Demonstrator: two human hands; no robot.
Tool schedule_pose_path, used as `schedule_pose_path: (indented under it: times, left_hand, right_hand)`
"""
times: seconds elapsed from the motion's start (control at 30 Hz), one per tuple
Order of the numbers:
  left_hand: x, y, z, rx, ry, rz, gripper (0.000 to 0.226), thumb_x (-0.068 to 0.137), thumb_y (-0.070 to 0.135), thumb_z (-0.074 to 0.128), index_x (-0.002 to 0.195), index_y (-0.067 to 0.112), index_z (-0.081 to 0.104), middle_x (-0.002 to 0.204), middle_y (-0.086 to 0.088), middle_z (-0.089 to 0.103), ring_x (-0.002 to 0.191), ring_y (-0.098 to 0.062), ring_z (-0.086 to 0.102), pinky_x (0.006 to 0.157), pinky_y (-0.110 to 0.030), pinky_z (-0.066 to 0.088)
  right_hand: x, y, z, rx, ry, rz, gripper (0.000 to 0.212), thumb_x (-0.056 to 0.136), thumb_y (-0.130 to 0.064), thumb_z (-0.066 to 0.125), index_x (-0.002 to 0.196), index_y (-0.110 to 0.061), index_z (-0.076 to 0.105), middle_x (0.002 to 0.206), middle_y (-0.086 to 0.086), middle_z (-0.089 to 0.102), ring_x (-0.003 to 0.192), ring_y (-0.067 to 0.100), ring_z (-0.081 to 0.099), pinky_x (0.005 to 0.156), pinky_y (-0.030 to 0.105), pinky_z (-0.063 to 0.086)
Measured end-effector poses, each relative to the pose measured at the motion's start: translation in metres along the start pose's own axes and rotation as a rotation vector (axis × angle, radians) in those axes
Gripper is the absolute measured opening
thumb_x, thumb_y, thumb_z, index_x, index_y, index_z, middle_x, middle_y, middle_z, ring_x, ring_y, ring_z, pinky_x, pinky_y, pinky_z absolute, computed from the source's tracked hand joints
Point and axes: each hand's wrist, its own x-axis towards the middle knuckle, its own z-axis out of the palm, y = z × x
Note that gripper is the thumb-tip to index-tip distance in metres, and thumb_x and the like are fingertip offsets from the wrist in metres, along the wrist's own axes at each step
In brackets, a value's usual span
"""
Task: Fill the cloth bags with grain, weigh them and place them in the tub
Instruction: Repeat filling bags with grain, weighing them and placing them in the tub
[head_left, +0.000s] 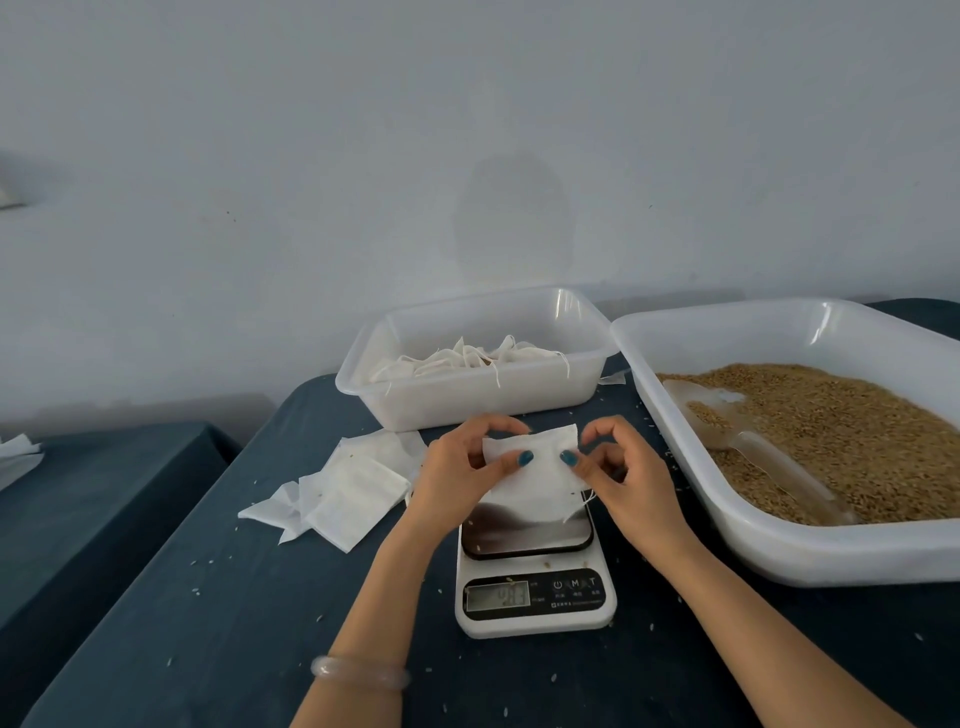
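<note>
Nearest me, a pale bangle (358, 672) circled the left wrist. Just past it a white scale (535, 618) stood toward the near edge of the dark blue tabletop (208, 597), its display lit but too blurred to read. Over the scale's dark platform, the left hand (457, 467) and the right hand (623, 478) held one flat cloth bag (535, 483) between them. Each hand pinched the bag's upper part between its thumb and curled fingers (467, 431). Whether the bag's lower edge touched the platform, I could not tell.

Left of the scale lay a loose pile of flat bags (353, 488), and stray kernels were scattered across the cloth. Along the right edge sat a large white tray (779, 556) of brown grain (841, 431), with a clear scoop (753, 441) lying in it. Toward the far edge, just beside the tray, stood the translucent tub (467, 410), with tied bags (467, 361) heaped inside. A pale wall (467, 130) rose behind.
</note>
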Motion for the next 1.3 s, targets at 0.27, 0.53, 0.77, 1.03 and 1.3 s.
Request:
schedule_pose_path:
  times: [0.27,0.53,0.77,1.03,1.3]
  left_hand:
    - [-0.001,-0.001,0.003,0.004,0.015,0.014,0.017,0.089,0.03,0.071,0.083,0.046,0.07,0.07,0.019,0.065,0.055,-0.002,0.047,0.055,-0.014,0.038]
    - [-0.001,0.002,0.001,-0.174,0.067,-0.08,0.007,0.093,0.026,0.065,0.087,0.022,0.067,0.069,-0.001,0.072,0.06,-0.023,0.071,0.056,-0.029,0.057]
    - [0.0,0.0,0.001,-0.09,0.044,-0.084,0.012,0.095,0.031,0.063,0.091,0.021,0.068,0.068,0.009,0.069,0.06,-0.009,0.068,0.061,-0.038,0.059]
    - [-0.004,0.007,-0.001,-0.109,-0.003,-0.04,0.029,0.09,0.056,0.06,0.101,0.032,0.072,0.115,0.021,0.069,0.104,-0.003,0.065,0.094,-0.032,0.052]
    - [-0.01,0.011,0.008,0.302,-0.186,0.049,0.064,0.067,0.063,0.074,0.124,0.051,0.048,0.119,0.038,0.053,0.117,0.01,0.046,0.095,-0.016,0.039]
  right_hand:
    - [-0.001,-0.003,0.0,-0.126,-0.01,-0.023,0.032,0.08,-0.06,0.053,0.092,-0.035,0.068,0.083,-0.023,0.066,0.075,0.002,0.06,0.062,0.014,0.045]
    - [-0.002,-0.007,0.0,-0.15,-0.036,-0.088,0.039,0.064,-0.059,0.073,0.096,-0.037,0.07,0.105,-0.018,0.053,0.094,0.003,0.053,0.07,0.011,0.042]
    - [-0.003,-0.002,0.0,-0.214,-0.007,-0.099,0.01,0.085,-0.031,0.073,0.079,-0.027,0.066,0.077,-0.011,0.062,0.069,0.007,0.053,0.061,0.02,0.04]
    - [-0.004,-0.002,0.001,-0.242,-0.042,-0.153,0.011,0.091,-0.03,0.066,0.098,-0.022,0.067,0.085,-0.006,0.066,0.076,0.013,0.062,0.066,0.035,0.053]
    - [-0.008,-0.005,0.0,-0.429,0.016,-0.384,0.015,0.083,-0.016,0.073,0.097,-0.021,0.071,0.084,-0.024,0.054,0.078,0.0,0.053,0.068,0.012,0.043]
